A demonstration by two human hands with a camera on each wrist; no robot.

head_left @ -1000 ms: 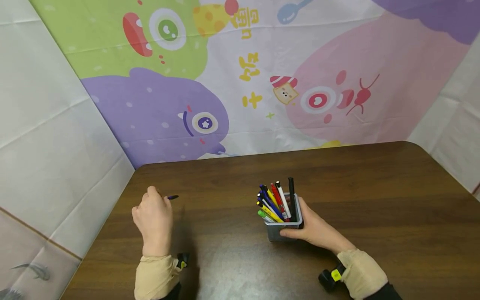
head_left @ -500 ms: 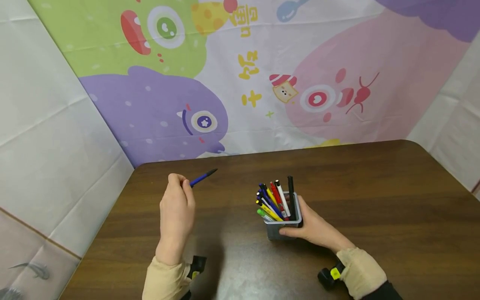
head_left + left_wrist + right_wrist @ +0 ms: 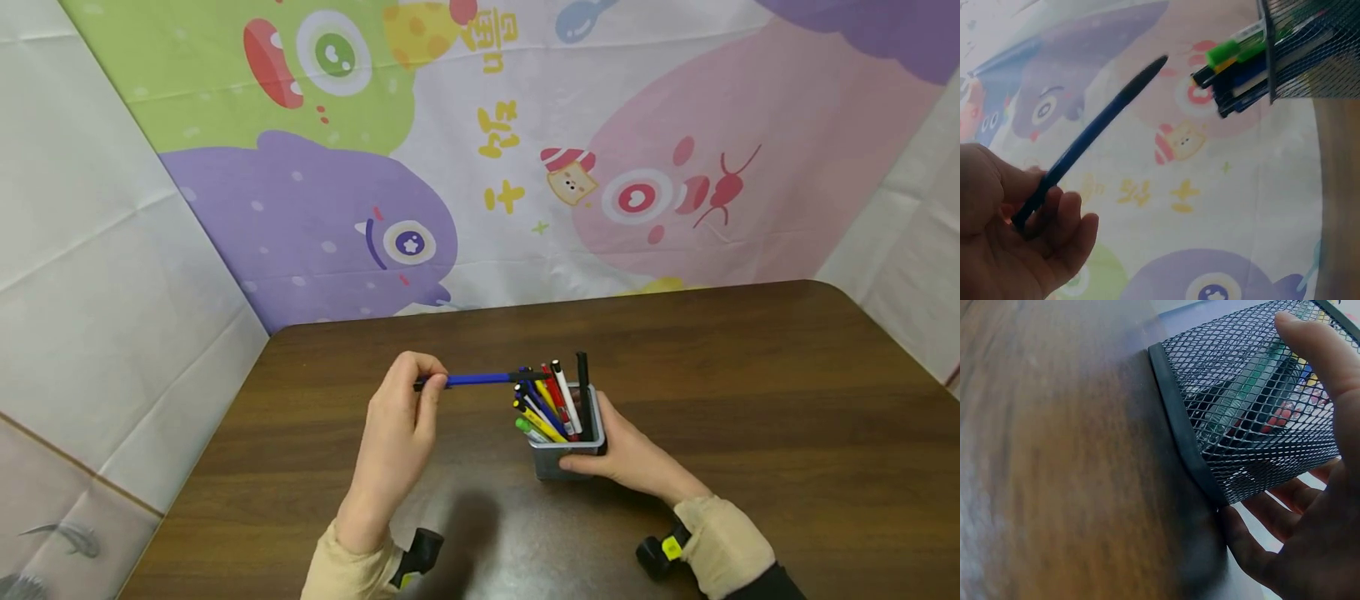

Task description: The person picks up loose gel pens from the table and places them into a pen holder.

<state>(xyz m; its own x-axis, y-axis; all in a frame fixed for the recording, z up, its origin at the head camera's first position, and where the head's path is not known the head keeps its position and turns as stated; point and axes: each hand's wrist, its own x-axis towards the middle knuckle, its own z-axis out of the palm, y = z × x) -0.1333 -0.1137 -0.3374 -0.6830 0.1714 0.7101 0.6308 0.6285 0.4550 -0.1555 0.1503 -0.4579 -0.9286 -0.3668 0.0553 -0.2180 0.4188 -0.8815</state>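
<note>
My left hand [image 3: 393, 446] pinches a blue pen [image 3: 480, 379] near one end, between thumb and fingers. The pen lies nearly level above the table, its dark far end overlapping the pens in the holder in the head view. In the left wrist view that pen [image 3: 1094, 131] shows a gap between its tip and the holder's pens [image 3: 1229, 75]. My right hand [image 3: 633, 458] grips the dark mesh pen holder [image 3: 553, 463] from its right side, thumb across the near wall. Green, yellow, blue, red, white and black pens stand in it, leaning left.
The brown wooden table [image 3: 750, 392] stretches to both sides of the holder. Behind it hangs a cloth printed with cartoon monsters [image 3: 360, 225], and white cloth [image 3: 97, 217] covers the left side. Small dark cameras [image 3: 422, 550] sit at both wrists.
My left hand has moved right across the table with the blue pen, which has swung out level toward the holder. My right hand and the pen holder have stayed in place.
</note>
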